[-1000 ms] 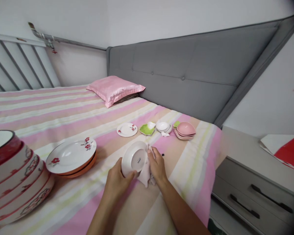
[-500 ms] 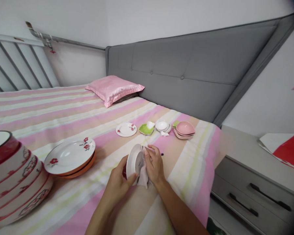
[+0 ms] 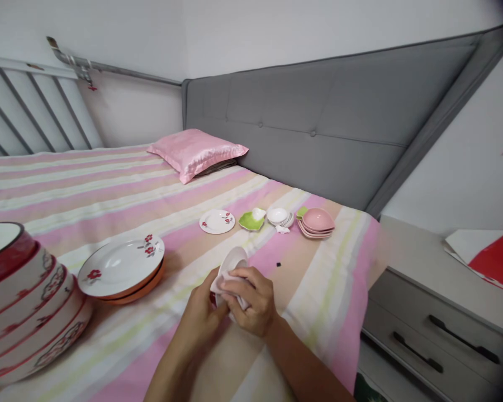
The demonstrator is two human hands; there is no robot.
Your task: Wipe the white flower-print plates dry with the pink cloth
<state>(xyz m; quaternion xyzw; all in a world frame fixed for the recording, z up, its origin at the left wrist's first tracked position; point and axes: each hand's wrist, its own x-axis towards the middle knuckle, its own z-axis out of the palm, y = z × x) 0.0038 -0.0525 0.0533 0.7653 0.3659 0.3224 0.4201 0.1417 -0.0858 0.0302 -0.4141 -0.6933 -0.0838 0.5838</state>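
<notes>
My left hand grips a small white plate by its near left edge and holds it tilted above the bed; a bit of red shows near the fingers. Pressed over the plate's face is a pale pink cloth, bunched up in my right hand, whose fingers are curled round it. Much of the plate is hidden behind the cloth and fingers. Just beyond lies a flat white plate with red flowers. Beside it are a green leaf-shaped dish, small white bowls and stacked pink dishes.
Stacked red-and-white bowls stand at the left, close to larger flowered plates with orange undersides. A pink pillow leans by the grey headboard. A drawer cabinet stands right of the bed. A tiny black piece lies on the sheet.
My right hand has moved left and down across the plate, bringing the cloth over its face. The left hand keeps its hold, and the plate has turned slightly.
</notes>
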